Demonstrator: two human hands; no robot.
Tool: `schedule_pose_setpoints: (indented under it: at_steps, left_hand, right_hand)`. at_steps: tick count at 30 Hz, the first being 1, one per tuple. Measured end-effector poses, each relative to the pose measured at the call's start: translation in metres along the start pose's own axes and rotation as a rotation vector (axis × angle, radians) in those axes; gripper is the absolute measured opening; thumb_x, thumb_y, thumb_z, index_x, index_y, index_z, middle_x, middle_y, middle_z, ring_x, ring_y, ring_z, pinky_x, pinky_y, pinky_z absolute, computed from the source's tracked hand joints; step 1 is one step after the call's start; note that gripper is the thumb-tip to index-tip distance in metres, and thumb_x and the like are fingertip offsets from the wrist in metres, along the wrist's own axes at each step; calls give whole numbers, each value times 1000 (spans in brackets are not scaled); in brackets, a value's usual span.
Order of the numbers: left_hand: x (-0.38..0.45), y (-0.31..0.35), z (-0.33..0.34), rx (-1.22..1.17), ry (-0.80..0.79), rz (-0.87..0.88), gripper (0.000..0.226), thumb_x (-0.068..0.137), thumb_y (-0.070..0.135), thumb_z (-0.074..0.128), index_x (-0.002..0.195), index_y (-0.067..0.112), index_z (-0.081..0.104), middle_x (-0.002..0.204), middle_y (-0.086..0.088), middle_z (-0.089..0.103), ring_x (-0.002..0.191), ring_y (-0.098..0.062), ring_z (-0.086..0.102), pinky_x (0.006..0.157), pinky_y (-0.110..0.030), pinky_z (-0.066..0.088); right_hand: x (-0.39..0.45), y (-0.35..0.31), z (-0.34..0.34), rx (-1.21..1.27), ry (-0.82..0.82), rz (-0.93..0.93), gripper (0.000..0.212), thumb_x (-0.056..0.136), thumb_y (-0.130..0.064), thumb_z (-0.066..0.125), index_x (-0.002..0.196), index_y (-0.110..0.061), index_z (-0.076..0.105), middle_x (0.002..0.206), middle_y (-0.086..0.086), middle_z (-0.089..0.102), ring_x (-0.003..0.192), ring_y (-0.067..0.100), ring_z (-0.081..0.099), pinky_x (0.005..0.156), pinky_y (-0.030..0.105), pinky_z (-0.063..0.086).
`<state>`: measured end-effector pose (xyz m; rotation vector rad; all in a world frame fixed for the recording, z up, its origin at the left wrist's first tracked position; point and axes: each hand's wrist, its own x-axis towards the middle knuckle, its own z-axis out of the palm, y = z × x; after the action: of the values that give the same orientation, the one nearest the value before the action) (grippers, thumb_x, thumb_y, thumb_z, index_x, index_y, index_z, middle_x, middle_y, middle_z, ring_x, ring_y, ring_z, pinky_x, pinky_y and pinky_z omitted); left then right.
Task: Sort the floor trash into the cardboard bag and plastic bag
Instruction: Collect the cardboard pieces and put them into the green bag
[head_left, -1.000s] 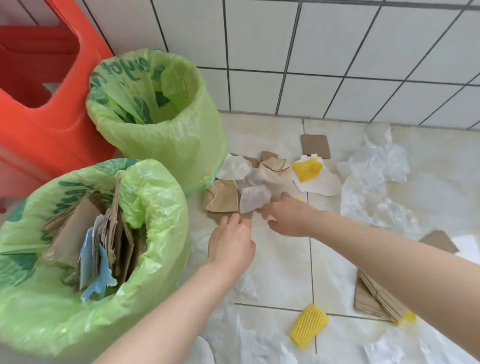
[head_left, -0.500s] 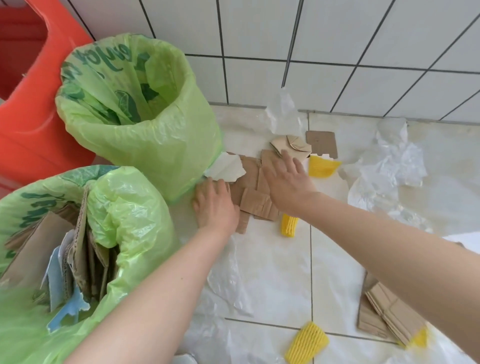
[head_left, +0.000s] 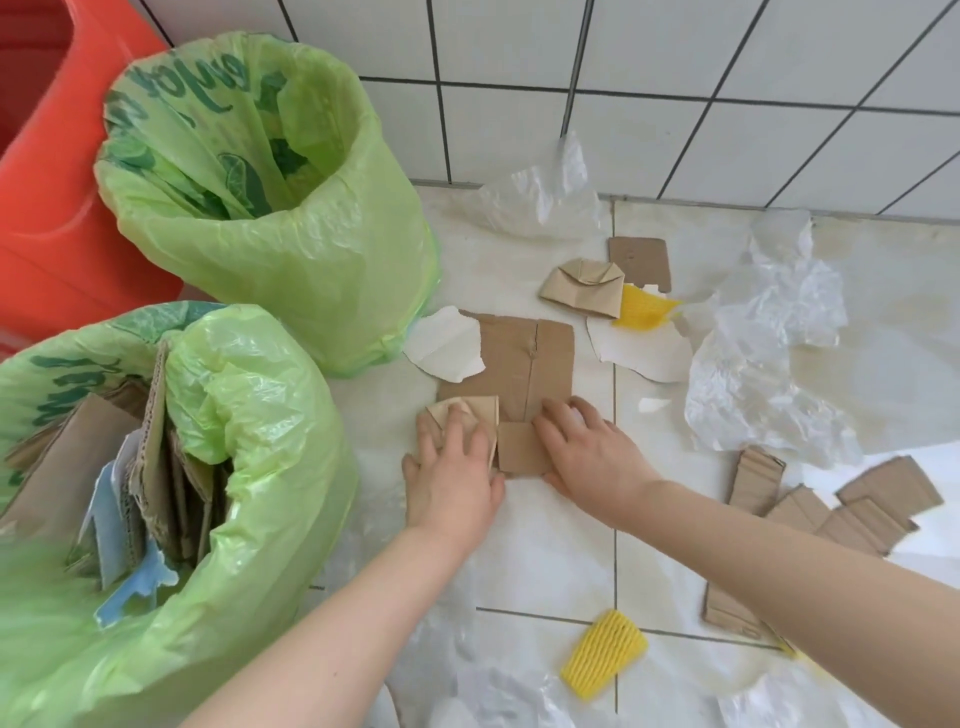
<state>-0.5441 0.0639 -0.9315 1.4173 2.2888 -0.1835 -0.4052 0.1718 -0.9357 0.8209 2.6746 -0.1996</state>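
My left hand (head_left: 453, 480) lies flat with fingers (head_left: 457, 423) spread, pressing a folded scrap (head_left: 480, 415) of brown cardboard to the floor (head_left: 550, 551); just right of it my right hand (head_left: 595, 457) has its fingers lightly curled along the edge of a small square piece (head_left: 522, 447), touching it, though I cannot tell whether they pinch it. Both pieces rest on the lower end of a larger cardboard sheet (head_left: 524, 358), whose crease and long axis run up the frame, away from my fingertips. The cardboard bag (head_left: 270, 415), already stuffed with upright sheets, sits at the lower left, so I judge my left hand the nearer carrier. The plastic bag (head_left: 311, 249) stands at upper left, beyond it. Dark green lettering shows on both bags, too folded to read. Clear film (head_left: 753, 384) lies right of the sheet.
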Motion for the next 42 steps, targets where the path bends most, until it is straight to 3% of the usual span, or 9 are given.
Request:
schedule_pose_setpoints:
  at_steps: [5,10,16,19,23,26,30,37,42]
  left_hand:
    - [-12,0,-2,-106,108,21,33,86,37,59,114,22,50,130,1,35,120,-28,31,90,-41,43]
    - [7,-1,-8,-320,146,-150,69,71,0,65,127,25,35,116,-4,26,99,-30,43,78,-40,47]
    - [17,-18,-16,-556,91,-249,97,72,4,64,146,34,8,94,-8,57,86,-28,56,73,-31,46]
    - [20,-21,-29,-622,117,-333,67,73,13,65,134,22,37,96,-8,65,93,-30,59,74,-33,48]
    - [36,-19,-46,-899,104,-383,5,76,17,64,77,18,59,79,-3,64,85,-28,63,69,-31,46]
    - [55,-12,-46,-943,82,-471,17,74,27,57,83,12,60,93,-9,64,93,-32,61,76,-33,49]
    - [65,4,-35,-646,-14,-497,43,83,30,59,117,7,47,129,-16,36,119,-36,36,97,-37,37]
    - [55,23,-24,-614,6,-384,46,79,24,71,115,10,47,127,-14,35,107,-37,49,87,-34,42]
    - [43,32,-27,-827,-18,-348,47,76,15,72,111,14,41,108,-10,57,86,-27,53,61,-26,42]
  right_hand:
    - [-35,-6,5,82,-58,60,49,69,-22,70,114,-12,53,119,7,53,111,34,55,90,44,50]
    - [-34,-3,-5,103,-74,140,50,81,-16,60,125,-14,35,123,5,47,114,30,50,109,45,32]
    - [-23,19,-18,112,22,266,47,79,-13,64,118,-15,38,112,3,53,106,30,50,92,38,39]
    - [-22,30,-31,418,16,451,41,84,-27,64,112,-10,39,108,9,54,101,33,51,79,40,43]
    - [-9,44,-37,1018,-25,740,53,80,-35,70,113,-7,40,108,10,61,102,29,58,83,41,51]
    - [7,43,-37,1102,-66,790,63,75,-40,73,119,-5,43,117,10,60,106,28,60,91,42,51]
    - [22,25,-34,805,-180,806,67,82,-52,62,125,-5,45,128,15,43,114,35,51,97,42,45]
    - [32,11,-32,746,-92,843,64,85,-27,67,131,-5,29,132,19,36,114,39,51,92,40,43]
    - [25,18,-31,1022,-149,822,37,81,-20,64,112,-4,52,100,13,63,96,31,61,79,36,52]
